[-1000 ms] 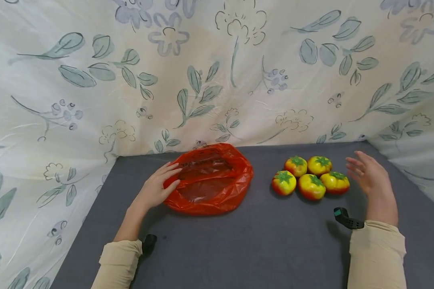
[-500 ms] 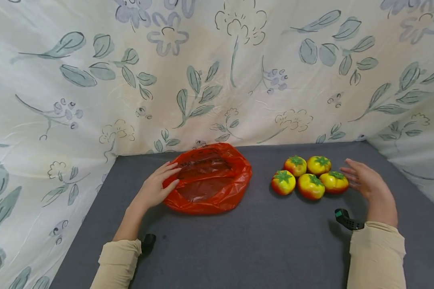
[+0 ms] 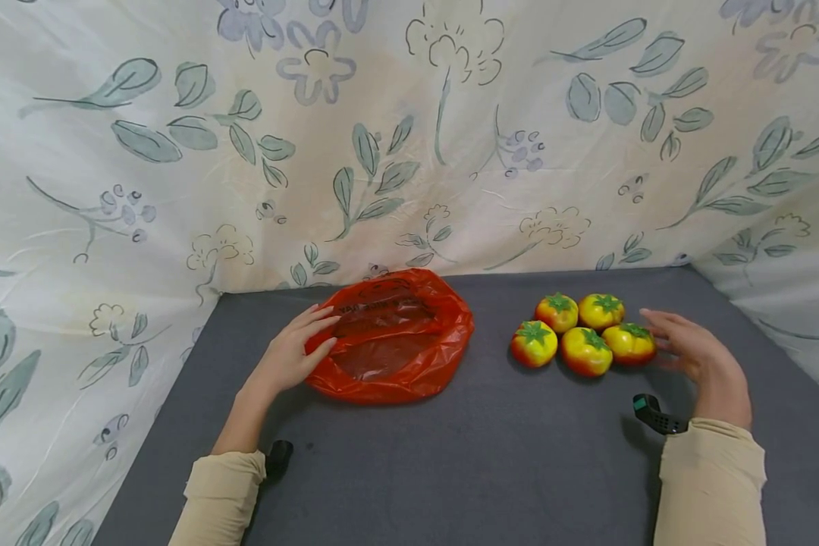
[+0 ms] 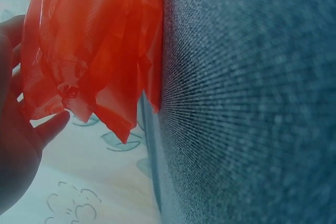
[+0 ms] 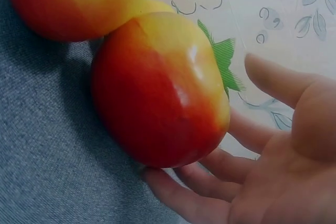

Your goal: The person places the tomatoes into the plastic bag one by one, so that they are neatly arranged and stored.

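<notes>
A red plastic bag (image 3: 409, 371) lies with its mouth spread on the left-centre of the table. My left hand (image 3: 290, 355) rests at its left rim, fingers extended over the edge; in the left wrist view the thumb (image 4: 54, 126) is by the bag's crumpled edge (image 4: 113, 85). To the right sit several red-and-yellow artificial tomatoes with green leafy tops, grouped together. Beside the rightmost tomato (image 3: 629, 347) is my right hand (image 3: 696, 353), its fingers spread. Up close, in the right wrist view, the fingertips reach the side and underside of that tomato (image 5: 163, 93), with the thumb standing off it.
Dark grey cloth covers the table (image 3: 464, 455). A pale curtain (image 3: 478, 189) with leaf and flower prints hangs behind and at both sides. Another tomato (image 3: 535, 345) stands at the group's left, and a black wrist device (image 3: 655, 415) sits at the right cuff.
My right hand has come left and lower, from above and apart to the rightmost tomato's side. The left hand and the bag stay nearly where they were.
</notes>
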`<state>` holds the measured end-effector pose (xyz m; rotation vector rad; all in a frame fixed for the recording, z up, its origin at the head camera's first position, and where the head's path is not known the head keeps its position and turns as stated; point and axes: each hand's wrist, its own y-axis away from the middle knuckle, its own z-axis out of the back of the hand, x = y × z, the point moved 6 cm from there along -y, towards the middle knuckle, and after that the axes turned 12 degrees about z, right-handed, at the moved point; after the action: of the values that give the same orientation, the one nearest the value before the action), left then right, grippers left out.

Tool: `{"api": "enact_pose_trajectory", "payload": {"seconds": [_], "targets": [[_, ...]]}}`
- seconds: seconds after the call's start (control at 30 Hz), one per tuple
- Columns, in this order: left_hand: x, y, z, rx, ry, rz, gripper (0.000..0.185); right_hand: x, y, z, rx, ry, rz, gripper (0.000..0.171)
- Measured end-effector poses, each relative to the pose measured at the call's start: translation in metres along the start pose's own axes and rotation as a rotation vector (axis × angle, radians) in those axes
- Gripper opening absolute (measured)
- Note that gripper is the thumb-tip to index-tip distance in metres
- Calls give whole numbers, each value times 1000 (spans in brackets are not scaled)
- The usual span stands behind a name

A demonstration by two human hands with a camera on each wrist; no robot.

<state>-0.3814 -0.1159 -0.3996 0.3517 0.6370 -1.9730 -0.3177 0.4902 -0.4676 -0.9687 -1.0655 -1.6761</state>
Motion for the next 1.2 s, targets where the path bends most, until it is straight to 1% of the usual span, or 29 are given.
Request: {"api": "enact_pose_trajectory", "payload": {"seconds": [0.1, 0.2, 0.33, 0.47, 0.63, 0.83, 0.97, 1.07, 1.2], "targets": [[0, 0, 0, -4, -4, -2, 44, 16, 15, -10, 52, 18, -19, 107], [1, 0, -1, -6, -7, 2, 44, 26, 25, -19, 102, 23, -14, 107], [1, 0, -1, -9, -12, 5, 45, 32, 30, -26, 162, 42, 8, 102], [0, 0, -1, -10, -13, 2, 44, 33, 31, -28, 196, 69, 29, 98], [0, 0, -2, -5, -18, 8, 44, 33, 31, -31, 222, 90, 53, 97], [1, 1, -2, 3, -22, 17, 44, 34, 32, -34, 241, 102, 49, 101], [-1, 1, -2, -4, -20, 1, 44, 35, 31, -34, 239, 126, 43, 104], [-2, 1, -2, -15, -17, -18, 44, 35, 30, -34, 244, 141, 43, 103], [-2, 1, -2, -19, -16, -24, 44, 34, 28, -33, 244, 150, 44, 102]]}}
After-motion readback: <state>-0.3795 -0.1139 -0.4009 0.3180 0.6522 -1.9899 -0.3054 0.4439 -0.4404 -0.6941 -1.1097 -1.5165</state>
